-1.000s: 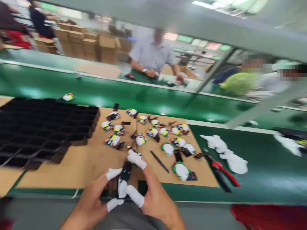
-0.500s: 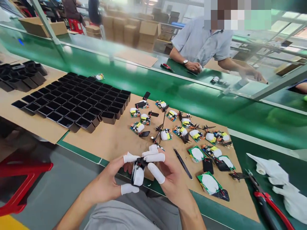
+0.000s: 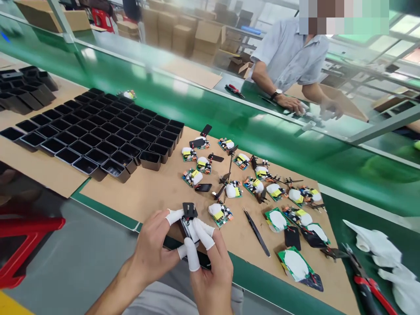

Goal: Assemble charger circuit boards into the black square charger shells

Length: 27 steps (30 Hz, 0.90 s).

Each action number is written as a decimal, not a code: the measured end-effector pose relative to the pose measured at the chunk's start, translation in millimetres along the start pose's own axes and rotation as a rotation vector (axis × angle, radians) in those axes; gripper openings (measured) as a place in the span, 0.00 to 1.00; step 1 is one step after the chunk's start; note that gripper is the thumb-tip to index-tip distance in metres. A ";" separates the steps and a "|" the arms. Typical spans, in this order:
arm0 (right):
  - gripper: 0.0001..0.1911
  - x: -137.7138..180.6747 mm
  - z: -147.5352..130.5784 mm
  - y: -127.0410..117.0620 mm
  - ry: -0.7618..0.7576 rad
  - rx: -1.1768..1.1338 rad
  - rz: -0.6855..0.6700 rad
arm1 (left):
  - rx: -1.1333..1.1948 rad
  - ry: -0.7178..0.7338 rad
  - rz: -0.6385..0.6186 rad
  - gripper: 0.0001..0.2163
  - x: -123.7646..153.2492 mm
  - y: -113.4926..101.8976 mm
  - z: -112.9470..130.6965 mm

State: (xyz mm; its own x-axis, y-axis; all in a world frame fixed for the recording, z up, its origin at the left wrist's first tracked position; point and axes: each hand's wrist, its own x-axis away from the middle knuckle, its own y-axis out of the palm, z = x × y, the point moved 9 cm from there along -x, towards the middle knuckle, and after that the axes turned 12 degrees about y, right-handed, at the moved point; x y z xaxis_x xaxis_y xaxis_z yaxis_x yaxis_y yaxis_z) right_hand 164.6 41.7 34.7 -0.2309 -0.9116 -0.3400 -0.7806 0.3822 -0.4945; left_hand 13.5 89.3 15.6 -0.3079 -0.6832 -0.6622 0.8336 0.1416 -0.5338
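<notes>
Above the table's front edge, my left hand (image 3: 152, 245) grips a small black adapter case (image 3: 183, 226) from the left, white finger cots on its thumb and fingertip. From the right my right hand (image 3: 211, 262), also in finger cots, closes on the same case. Some white filling shows inside it, partly hidden by the fingers. At its far end a black plug plate (image 3: 189, 210) with two metal pins stands up. Just beyond my right hand lies a circuit board (image 3: 220, 213) with a white blob and yellow tape.
Black open cases (image 3: 98, 127) stand in rows at left. Several circuit boards (image 3: 259, 186) with wired plug plates, tweezers (image 3: 256, 232), red-handled pliers (image 3: 364, 275) and white cloth (image 3: 377, 243) lie to the right. Across the green belt (image 3: 210, 107), a person (image 3: 292, 61) handles small parts.
My right hand has shifted from the plug plate down onto the case. The plate now stands with its pins visible. The view has shifted slightly, and the co-worker's hands have come together.
</notes>
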 end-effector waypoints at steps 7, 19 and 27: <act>0.23 3.7 7.6 -5.9 0.027 -0.017 0.074 | -0.100 -0.001 0.039 0.14 0.4 0.0 1.5; 0.22 -7.4 13.0 -1.1 0.094 -0.031 -0.062 | -0.046 -0.029 0.002 0.12 -5.5 0.1 1.8; 0.23 10.8 15.2 -11.0 0.023 -0.027 0.037 | -0.032 -0.015 0.033 0.14 -5.5 0.5 1.0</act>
State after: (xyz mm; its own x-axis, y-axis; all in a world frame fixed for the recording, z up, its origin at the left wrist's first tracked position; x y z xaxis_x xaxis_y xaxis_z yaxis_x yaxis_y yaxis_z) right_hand 179.5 29.9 24.3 -0.2728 -0.9005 -0.3387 -0.7868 0.4114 -0.4601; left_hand 16.1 92.4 19.6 -0.2734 -0.6886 -0.6717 0.8282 0.1867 -0.5285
